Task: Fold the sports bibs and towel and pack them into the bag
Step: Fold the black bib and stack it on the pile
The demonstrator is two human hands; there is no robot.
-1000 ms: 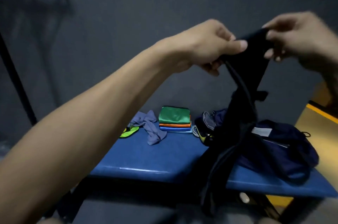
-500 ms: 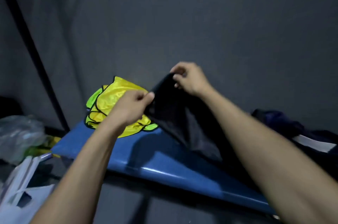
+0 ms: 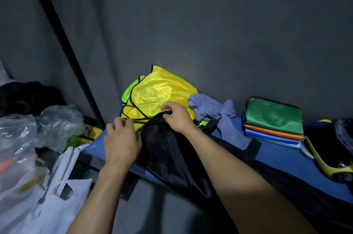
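A black bib (image 3: pixel 168 149) lies across the near edge of the blue bench (image 3: pixel 282 159). My right hand (image 3: pixel 176 117) pinches its top hem. My left hand (image 3: pixel 122 138) lies over its left edge with fingers curled on the cloth. Behind the hands sits a crumpled yellow bib (image 3: pixel 154 92) with a green one under it. A grey-blue towel (image 3: pixel 215 113) lies bunched to the right of the yellow bib. A folded stack of bibs (image 3: pixel 275 121), green on top, then orange and blue, stands further right. The dark bag (image 3: pixel 332 142) shows at the right edge.
Clear plastic bags (image 3: pixel 28 134) and a white bag (image 3: pixel 49 201) crowd the floor at the left. A black pole (image 3: pixel 63 42) leans against the grey wall. A yellow strap (image 3: pixel 321 161) lies on the bench by the bag.
The black bib has come down from the air onto the bench. Both hands have lowered with it, and the view has swung right, showing the towel and folded stack.
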